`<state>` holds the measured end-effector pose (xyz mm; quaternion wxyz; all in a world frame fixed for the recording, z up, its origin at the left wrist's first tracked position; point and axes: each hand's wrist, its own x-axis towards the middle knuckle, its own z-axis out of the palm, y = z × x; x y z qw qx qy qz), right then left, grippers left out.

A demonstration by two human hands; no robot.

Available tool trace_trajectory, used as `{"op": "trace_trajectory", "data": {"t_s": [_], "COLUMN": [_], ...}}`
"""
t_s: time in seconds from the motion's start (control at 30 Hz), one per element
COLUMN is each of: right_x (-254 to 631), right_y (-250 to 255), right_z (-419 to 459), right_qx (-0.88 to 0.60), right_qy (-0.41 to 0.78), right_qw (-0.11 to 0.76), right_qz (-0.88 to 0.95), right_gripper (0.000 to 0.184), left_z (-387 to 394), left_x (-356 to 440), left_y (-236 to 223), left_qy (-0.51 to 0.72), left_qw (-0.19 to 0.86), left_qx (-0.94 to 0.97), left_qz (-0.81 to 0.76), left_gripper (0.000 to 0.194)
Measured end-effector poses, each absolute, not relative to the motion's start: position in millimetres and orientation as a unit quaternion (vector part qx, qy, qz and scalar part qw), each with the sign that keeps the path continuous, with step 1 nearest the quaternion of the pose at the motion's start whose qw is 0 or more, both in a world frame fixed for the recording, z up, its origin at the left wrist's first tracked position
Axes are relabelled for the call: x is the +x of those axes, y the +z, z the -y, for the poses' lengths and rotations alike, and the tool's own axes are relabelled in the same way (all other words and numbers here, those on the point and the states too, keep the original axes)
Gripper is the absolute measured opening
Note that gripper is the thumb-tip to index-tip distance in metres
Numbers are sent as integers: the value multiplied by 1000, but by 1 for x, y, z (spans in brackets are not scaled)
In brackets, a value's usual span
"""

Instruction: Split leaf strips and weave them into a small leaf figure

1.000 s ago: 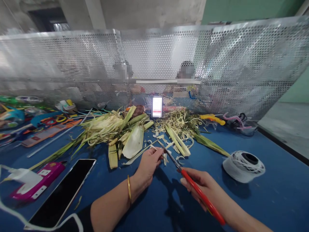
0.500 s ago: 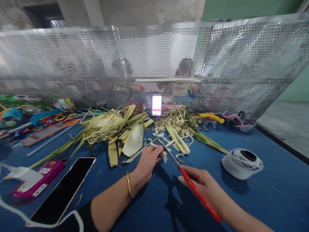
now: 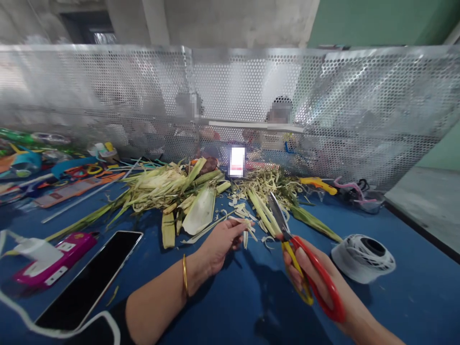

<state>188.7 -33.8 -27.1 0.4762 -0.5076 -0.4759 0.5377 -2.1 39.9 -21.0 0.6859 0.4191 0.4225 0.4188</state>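
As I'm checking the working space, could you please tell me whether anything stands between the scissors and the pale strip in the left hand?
Nothing visible does. A curled scrap shows between the scissors, in the right hand, and the pale strip, but it appears to lie below, on the table.

Location type: workshop, apparently for handcraft. Work surface: a blue table (image 3: 406, 302). Heaped plant leaves and trimmings (image 3: 154, 194) lie towards its far edge — cut material, with loose scraps alongside. Scissors (image 3: 286, 235) are raised above the surface; a spool of white cord (image 3: 359, 266) stands near the right edge, and a power strip (image 3: 70, 247) lies towards the left edge. A perforated metal screen (image 3: 244, 72) runs along the far edge, with people (image 3: 280, 112) partly visible behind it. The concrete wall (image 3: 230, 24) is unpainted.
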Motion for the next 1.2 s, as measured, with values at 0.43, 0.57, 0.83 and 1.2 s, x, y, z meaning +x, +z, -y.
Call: {"op": "trace_trajectory", "data": {"t_s": [0.43, 0.57, 0.83, 1.2], "right_x": [203, 205, 211, 211], "right_y": [-8, -8, 0, 1], "right_z": [25, 28, 29, 31], "right_qx": [-606, -572, -572, -562], "right_qy": [445, 467, 449, 452], "right_qw": [336, 311, 264, 274], "right_qz": [567, 598, 634, 636], "right_gripper": [76, 62, 55, 37], "left_z": [-35, -34, -36, -33], "left_x": [-3, -3, -4, -3], "left_y": [-16, -15, -17, -12], "left_qy": [406, 414, 404, 355], "left_qw": [656, 628, 582, 575], "left_qx": [454, 478, 528, 573], "left_qz": [-445, -454, -468, -464], "left_gripper": [28, 31, 24, 18]}}
